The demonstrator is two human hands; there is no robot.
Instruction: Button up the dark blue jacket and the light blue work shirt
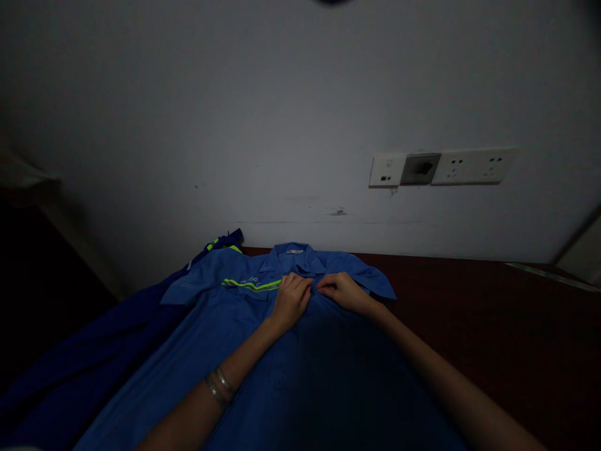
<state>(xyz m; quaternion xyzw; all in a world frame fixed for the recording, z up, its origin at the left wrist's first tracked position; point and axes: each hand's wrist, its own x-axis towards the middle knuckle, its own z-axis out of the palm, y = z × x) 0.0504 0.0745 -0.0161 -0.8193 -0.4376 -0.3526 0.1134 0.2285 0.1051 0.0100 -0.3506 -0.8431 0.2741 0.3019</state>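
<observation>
A blue short-sleeved shirt [225, 326] lies spread out, its collar towards the wall and a yellow-green stripe across the chest. My left hand [292, 295] is closed at the front edge just below the collar, fingers bent and pinching the cloth. Close beside it, my right hand [345, 291] pinches the same front edge between thumb and forefinger. Whether a button is between the fingers is too dark and small to tell. Two bracelets [220, 383] circle my left wrist.
Dark blue clothing [107, 338] with yellow-green bands lies to the left, partly under the shirt. Beneath is a dark reddish-brown surface [469, 313], ending at a pale wall [282, 125]. Sockets and switches [472, 168] are mounted on the wall at the right.
</observation>
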